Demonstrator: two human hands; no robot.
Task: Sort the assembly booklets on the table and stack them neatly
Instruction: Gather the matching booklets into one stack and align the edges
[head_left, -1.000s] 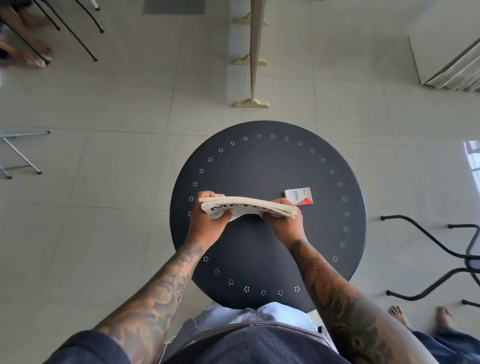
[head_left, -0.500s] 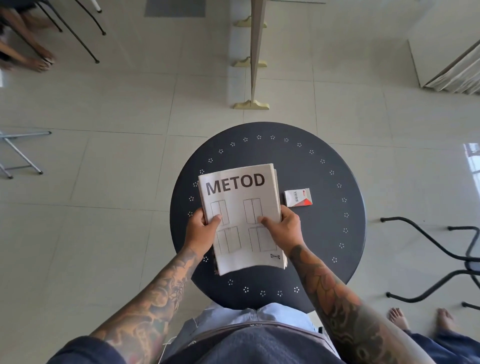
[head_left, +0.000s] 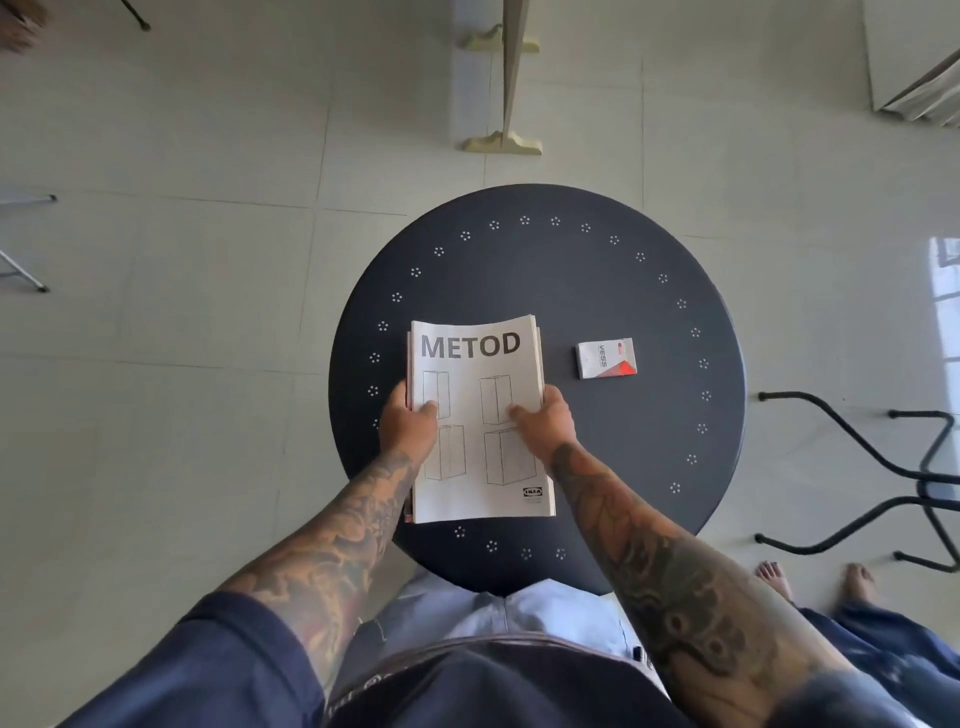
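A stack of white assembly booklets (head_left: 480, 452), with "METOD" and cabinet drawings on the top cover, lies flat on the round black table (head_left: 649, 441). My left hand (head_left: 408, 423) grips the stack's left edge, thumb on the cover. My right hand (head_left: 545, 418) holds the right edge, its thumb also resting on top. The stack's edges look nearly flush, with a few page edges showing at the left and top right.
A small white and red packet (head_left: 605, 358) lies on the table right of the stack. A black metal chair frame (head_left: 883, 467) stands at the right, beside another person's bare feet (head_left: 810, 577). A pale post with a base (head_left: 504, 140) rises beyond the table.
The stack was held on edge above the table a second ago; it now lies flat, squared up, with both hands at its sides.
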